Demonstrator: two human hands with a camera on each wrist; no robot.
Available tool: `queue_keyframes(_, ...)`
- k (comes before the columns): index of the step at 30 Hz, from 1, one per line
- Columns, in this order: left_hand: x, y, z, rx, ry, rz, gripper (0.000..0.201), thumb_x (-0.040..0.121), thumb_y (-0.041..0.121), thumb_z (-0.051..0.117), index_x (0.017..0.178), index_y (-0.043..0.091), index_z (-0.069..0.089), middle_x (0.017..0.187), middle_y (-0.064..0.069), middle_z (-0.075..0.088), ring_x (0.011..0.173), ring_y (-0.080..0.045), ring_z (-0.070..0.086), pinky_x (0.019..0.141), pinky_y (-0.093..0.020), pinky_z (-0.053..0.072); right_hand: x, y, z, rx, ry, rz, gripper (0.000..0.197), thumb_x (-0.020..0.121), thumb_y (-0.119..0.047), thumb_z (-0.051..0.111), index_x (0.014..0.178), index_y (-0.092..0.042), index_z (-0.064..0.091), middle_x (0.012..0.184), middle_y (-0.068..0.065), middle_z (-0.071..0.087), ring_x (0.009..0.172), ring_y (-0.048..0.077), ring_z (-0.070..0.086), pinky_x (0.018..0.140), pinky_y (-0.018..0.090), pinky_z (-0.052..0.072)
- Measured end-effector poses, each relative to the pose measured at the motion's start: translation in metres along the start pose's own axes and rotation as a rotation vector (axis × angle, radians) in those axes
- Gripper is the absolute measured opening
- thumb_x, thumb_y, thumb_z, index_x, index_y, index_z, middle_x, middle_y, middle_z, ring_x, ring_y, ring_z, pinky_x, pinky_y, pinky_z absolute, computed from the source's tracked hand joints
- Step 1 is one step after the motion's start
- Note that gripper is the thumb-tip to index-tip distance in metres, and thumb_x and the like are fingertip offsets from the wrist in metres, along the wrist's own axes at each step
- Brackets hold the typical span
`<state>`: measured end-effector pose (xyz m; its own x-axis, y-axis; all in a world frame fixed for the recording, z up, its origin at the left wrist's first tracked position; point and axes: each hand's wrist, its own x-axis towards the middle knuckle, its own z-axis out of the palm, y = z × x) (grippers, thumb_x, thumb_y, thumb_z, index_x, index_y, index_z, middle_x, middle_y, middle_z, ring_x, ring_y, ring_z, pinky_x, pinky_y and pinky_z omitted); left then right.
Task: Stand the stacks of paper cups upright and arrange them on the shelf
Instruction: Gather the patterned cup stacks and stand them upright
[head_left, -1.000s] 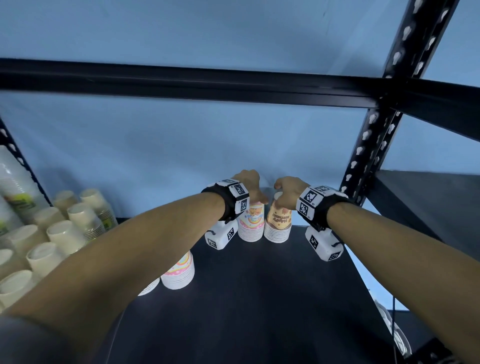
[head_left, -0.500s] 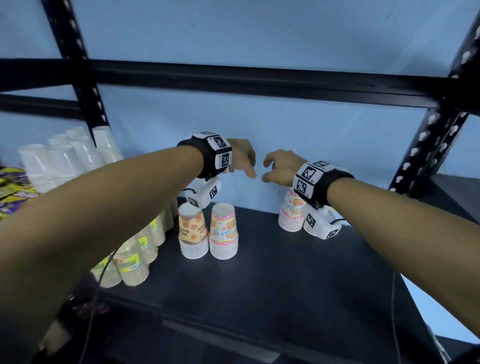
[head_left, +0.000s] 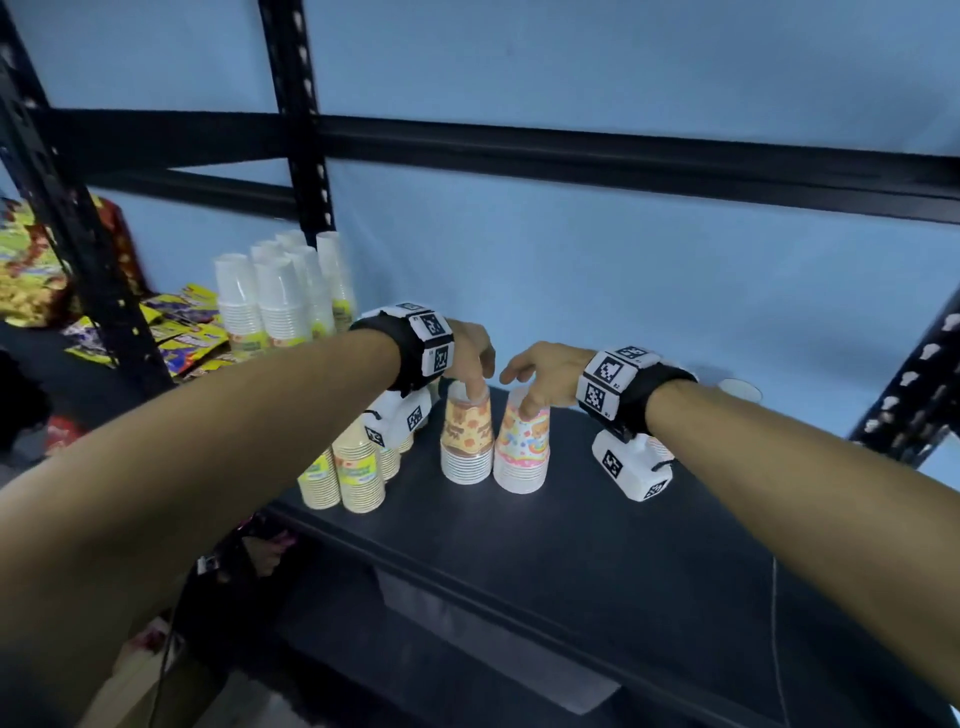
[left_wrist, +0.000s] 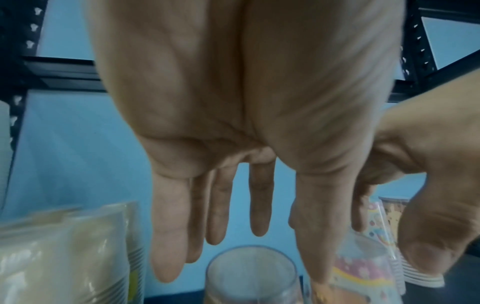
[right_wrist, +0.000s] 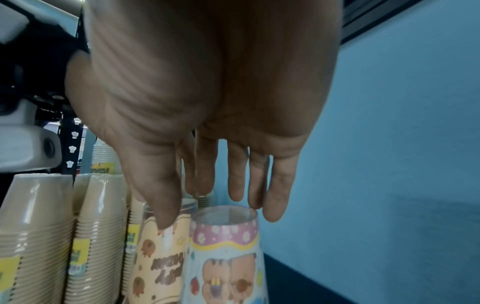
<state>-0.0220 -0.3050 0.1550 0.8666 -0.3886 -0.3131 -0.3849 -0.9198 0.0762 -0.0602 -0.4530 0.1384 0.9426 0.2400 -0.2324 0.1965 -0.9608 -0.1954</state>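
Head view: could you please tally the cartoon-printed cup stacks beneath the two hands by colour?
Orange-printed stack: 1
Pink-printed stack: 1
Total: 2, both upright on the shelf, the orange one beneath the left hand, the pink one beneath the right hand.

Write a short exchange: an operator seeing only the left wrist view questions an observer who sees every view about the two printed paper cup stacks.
Operator: Where does my left hand touch?
Observer: Head view: the left hand rests a finger on top of the orange bear-print paper cup stack.
Operator: Are the stacks standing?
Observer: Yes; it and the pink rainbow-print paper cup stack stand mouth-down, side by side, on the black metal shelf.
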Motion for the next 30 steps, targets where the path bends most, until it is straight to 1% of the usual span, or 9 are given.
queue_keyframes(2, -0.002, 0.001, 0.008, -0.018, 0.001, 0.015, 0.056, 0.081, 0.024, 0.075, 0.134, 0.017, 0.056, 0.117, -0.001, 0.061, 0.09, -0.02, 0.063, 0.072, -0.028, 0.057, 0.0, -0.001, 0.006, -0.052, 0.015, 0.004, 0.063, 0.081, -0.013, 0.072, 0.139, -0.024, 0.052, 0.138, 0.001, 0.054, 0.122, 0.022, 0.055, 0.087, 0.026, 0.041)
queue_keyframes(4, -0.004, 0.003, 0.016, 0.011, 0.058, 0.041, 0.053, 0.085, 0.02, 0.072, 0.136, 0.014, 0.056, 0.115, -0.002, 0.059, 0.099, -0.022, 0.062, 0.071, -0.024, 0.05, 0.001, -0.001, 0.01, -0.087, 0.027, 0.007, 0.062, 0.08, -0.01, 0.07, 0.138, -0.025, 0.053, 0.136, 0.0, 0.056, 0.119, 0.023, 0.056, 0.083, 0.025, 0.042)
queue_keyframes(7, -0.002, 0.004, 0.027, 0.042, 0.149, 0.076, 0.047, 0.089, 0.015, 0.067, 0.135, 0.012, 0.057, 0.136, -0.005, 0.054, 0.119, -0.024, 0.056, 0.084, -0.025, 0.044, 0.002, 0.0, 0.015, -0.086, 0.048, 0.012, 0.059, 0.08, -0.007, 0.069, 0.135, -0.024, 0.056, 0.133, 0.001, 0.058, 0.115, 0.024, 0.058, 0.081, 0.027, 0.045)
queue_keyframes(14, -0.003, -0.003, 0.028, 0.012, 0.17, 0.104, 0.043, 0.084, 0.019, 0.07, 0.127, 0.015, 0.064, 0.133, -0.004, 0.053, 0.116, -0.023, 0.056, 0.087, -0.028, 0.047, 0.001, 0.006, 0.016, -0.043, 0.078, 0.068, 0.053, 0.081, -0.017, 0.073, 0.132, -0.023, 0.058, 0.129, 0.004, 0.06, 0.111, 0.026, 0.06, 0.081, 0.028, 0.046)
queue_keyframes(19, -0.004, 0.003, 0.018, -0.017, 0.146, 0.113, 0.048, 0.083, 0.02, 0.071, 0.13, 0.015, 0.061, 0.132, -0.001, 0.053, 0.114, -0.022, 0.057, 0.081, -0.028, 0.049, -0.005, 0.016, 0.009, -0.007, 0.107, 0.132, 0.053, 0.079, -0.021, 0.074, 0.129, -0.021, 0.059, 0.126, 0.004, 0.062, 0.108, 0.025, 0.061, 0.079, 0.028, 0.047)
queue_keyframes(21, -0.003, 0.011, 0.011, -0.023, 0.115, 0.13, 0.051, 0.081, 0.017, 0.071, 0.131, 0.012, 0.06, 0.129, -0.003, 0.059, 0.106, -0.026, 0.064, 0.08, -0.032, 0.056, -0.011, 0.023, 0.004, 0.001, 0.12, 0.164, 0.053, 0.077, -0.022, 0.075, 0.128, -0.021, 0.06, 0.125, 0.004, 0.062, 0.108, 0.025, 0.061, 0.077, 0.027, 0.045)
queue_keyframes(24, -0.002, 0.026, 0.003, -0.039, 0.095, 0.171, 0.051, 0.079, 0.014, 0.07, 0.13, 0.013, 0.062, 0.124, -0.003, 0.063, 0.095, -0.026, 0.069, 0.077, -0.035, 0.059, -0.022, 0.036, -0.003, -0.013, 0.143, 0.216, 0.052, 0.077, -0.022, 0.075, 0.127, -0.02, 0.06, 0.124, 0.004, 0.062, 0.109, 0.025, 0.06, 0.074, 0.026, 0.041)
queue_keyframes(27, 0.002, 0.046, -0.004, -0.007, 0.137, 0.235, 0.047, 0.083, 0.01, 0.066, 0.13, 0.014, 0.062, 0.125, 0.0, 0.062, 0.105, -0.023, 0.065, 0.081, -0.03, 0.055, -0.035, 0.052, -0.01, -0.027, 0.157, 0.28, 0.051, 0.078, -0.024, 0.075, 0.127, -0.02, 0.061, 0.126, 0.002, 0.061, 0.11, 0.024, 0.06, 0.074, 0.026, 0.04)
queue_keyframes(30, 0.009, 0.069, -0.007, 0.043, 0.16, 0.31, 0.047, 0.087, 0.008, 0.063, 0.133, 0.014, 0.06, 0.135, -0.001, 0.056, 0.118, -0.022, 0.058, 0.085, -0.026, 0.048, -0.051, 0.072, -0.017, -0.018, 0.183, 0.355, 0.05, 0.077, -0.026, 0.075, 0.125, -0.021, 0.062, 0.126, 0.001, 0.061, 0.111, 0.023, 0.06, 0.075, 0.025, 0.041)
